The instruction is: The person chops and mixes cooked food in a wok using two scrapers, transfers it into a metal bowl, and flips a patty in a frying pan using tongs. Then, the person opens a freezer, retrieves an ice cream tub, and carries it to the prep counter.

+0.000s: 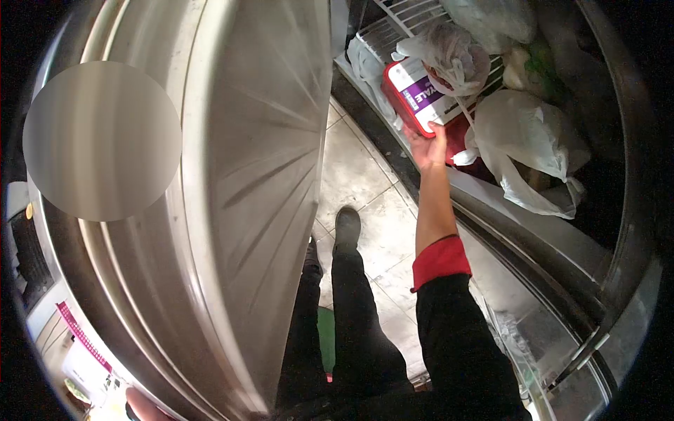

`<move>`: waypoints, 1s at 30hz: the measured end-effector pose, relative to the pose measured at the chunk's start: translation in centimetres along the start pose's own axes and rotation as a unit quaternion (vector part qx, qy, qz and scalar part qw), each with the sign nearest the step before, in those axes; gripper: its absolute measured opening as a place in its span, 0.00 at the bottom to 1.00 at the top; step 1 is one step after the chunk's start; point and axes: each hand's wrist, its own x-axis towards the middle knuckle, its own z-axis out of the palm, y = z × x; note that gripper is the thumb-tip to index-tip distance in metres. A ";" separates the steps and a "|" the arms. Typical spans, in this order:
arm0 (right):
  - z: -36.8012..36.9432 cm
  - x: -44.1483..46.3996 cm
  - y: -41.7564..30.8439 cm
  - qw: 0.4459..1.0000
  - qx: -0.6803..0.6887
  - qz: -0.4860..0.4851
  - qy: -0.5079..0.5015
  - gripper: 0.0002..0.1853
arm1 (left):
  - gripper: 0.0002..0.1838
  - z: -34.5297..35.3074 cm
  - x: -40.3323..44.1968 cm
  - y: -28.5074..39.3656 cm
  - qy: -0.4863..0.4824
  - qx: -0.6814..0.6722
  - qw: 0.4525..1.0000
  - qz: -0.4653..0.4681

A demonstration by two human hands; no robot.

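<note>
My right hand (427, 145) reaches into an open fridge and grips the near end of a red container (400, 105) with a white and purple label. The thumb lies on the label side; the other fingers are partly hidden beneath. A knotted clear plastic bag (456, 59) rests on the container's far part. Right beside it sits a tied white plastic bag (540, 133). At the bottom left edge, part of my left hand (144, 405) shows beside the door's outer side; its fingers cannot be made out.
The large metal fridge door (263, 175) stands open on the left. A white wire shelf (404, 21) holds more bags, one with something green (540, 67). Below are the tiled floor (358, 168), my legs and a shoe (347, 228). The fridge's edge runs diagonally at right.
</note>
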 end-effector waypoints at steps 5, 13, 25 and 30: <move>-0.7 -6.2 2.4 0.999 0.030 0.018 -0.006 0.23 | 0.61 -0.6 -0.1 -0.2 -0.025 0.042 0.999 0.018; -4.8 -26.6 3.9 0.993 0.044 0.082 -0.075 0.42 | 0.65 1.6 0.4 2.9 0.079 -0.133 0.983 -0.097; -9.2 -76.0 0.3 0.988 0.051 0.064 0.130 0.40 | 0.40 5.0 0.8 2.7 -0.034 -0.389 0.919 0.045; -6.5 -88.2 -0.5 0.977 0.092 -0.047 0.188 0.38 | 0.35 5.3 0.0 -1.0 -0.313 -0.478 0.815 -0.098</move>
